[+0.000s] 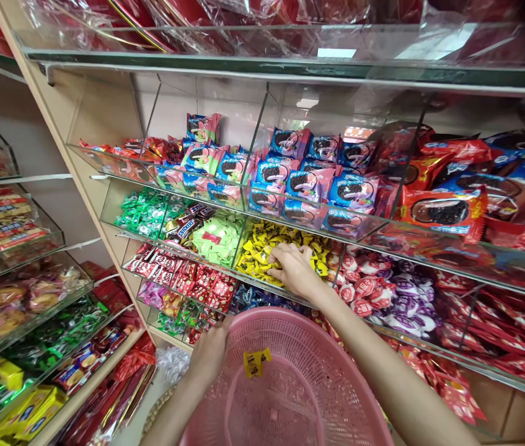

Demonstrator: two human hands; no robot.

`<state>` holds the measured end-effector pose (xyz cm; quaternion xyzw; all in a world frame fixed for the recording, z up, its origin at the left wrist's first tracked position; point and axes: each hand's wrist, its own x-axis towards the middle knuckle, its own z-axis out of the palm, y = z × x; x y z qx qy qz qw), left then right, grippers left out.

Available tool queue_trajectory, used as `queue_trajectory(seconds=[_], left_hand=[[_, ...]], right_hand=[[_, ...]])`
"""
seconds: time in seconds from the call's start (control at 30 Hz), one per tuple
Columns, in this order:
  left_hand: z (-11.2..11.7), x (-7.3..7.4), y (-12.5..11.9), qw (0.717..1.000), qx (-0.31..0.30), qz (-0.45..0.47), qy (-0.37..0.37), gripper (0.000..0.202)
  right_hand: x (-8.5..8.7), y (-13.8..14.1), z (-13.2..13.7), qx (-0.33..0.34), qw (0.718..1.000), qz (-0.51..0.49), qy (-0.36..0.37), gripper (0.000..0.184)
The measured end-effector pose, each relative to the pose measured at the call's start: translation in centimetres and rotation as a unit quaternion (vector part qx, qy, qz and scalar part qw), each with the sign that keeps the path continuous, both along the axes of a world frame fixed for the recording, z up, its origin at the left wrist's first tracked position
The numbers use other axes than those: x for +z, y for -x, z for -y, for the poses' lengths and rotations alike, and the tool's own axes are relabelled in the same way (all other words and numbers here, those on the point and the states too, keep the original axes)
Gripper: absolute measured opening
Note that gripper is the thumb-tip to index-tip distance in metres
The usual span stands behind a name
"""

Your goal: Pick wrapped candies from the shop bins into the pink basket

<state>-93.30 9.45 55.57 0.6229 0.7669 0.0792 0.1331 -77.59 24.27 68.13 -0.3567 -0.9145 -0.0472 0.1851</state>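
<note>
My left hand (213,344) is closed on the rim of a pink plastic basket (341,353), at its upper left edge. A single yellow-wrapped candy (256,363) lies inside the basket. My right hand (292,266) reaches over the basket into a shelf bin of yellow-wrapped candies (255,248). Its fingers are bent and somewhat apart, with the tips touching the candies. No candy shows clearly in its grasp.
Clear dividers separate the bins. Pale green candies (218,238) lie left of the yellow ones, red-and-white wrapped sweets (367,285) to the right. Packaged cookies (269,173) fill the shelf above, behind a clear front panel. Another shelf unit (52,241) stands at the left.
</note>
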Motion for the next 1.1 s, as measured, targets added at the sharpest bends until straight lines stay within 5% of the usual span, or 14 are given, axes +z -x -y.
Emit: queue_trajectory(seconds=[0.33, 0.43, 0.57, 0.63, 0.73, 0.9, 1.1], left_hand=[[0.0, -0.3, 0.0, 1.0, -0.001, -0.001, -0.013, 0.042], [0.0, -0.3, 0.0, 1.0, -0.001, 0.0, -0.018, 0.042], [0.0, -0.4, 0.0, 1.0, -0.007, -0.009, -0.026, 0.04], [0.0, -0.6, 0.0, 1.0, -0.008, -0.02, -0.022, 0.04], [0.0, -0.6, 0.0, 1.0, -0.005, -0.024, -0.017, 0.041], [-0.1, -0.6, -0.1, 1.0, -0.004, -0.005, -0.024, 0.042], [0.0, -0.7, 0.0, 1.0, -0.002, -0.008, -0.029, 0.043]], right_hand=[[1.1, -0.6, -0.3, 0.055, 0.988, -0.141, 0.027, 0.009], [1.7, -0.6, 1.8, 0.101, 0.973, -0.2, 0.049, 0.009], [1.3, -0.5, 6.4, 0.204, 0.93, -0.235, 0.194, 0.009], [-0.6, -0.7, 7.9, 0.233, 0.907, -0.215, 0.277, 0.009], [-5.7, -1.4, 8.4, 0.22, 0.89, -0.19, 0.352, 0.013], [-14.0, -2.5, 7.0, 0.108, 0.911, -0.118, 0.38, 0.013], [-16.8, -1.9, 7.4, 0.085, 0.926, -0.083, 0.358, 0.014]])
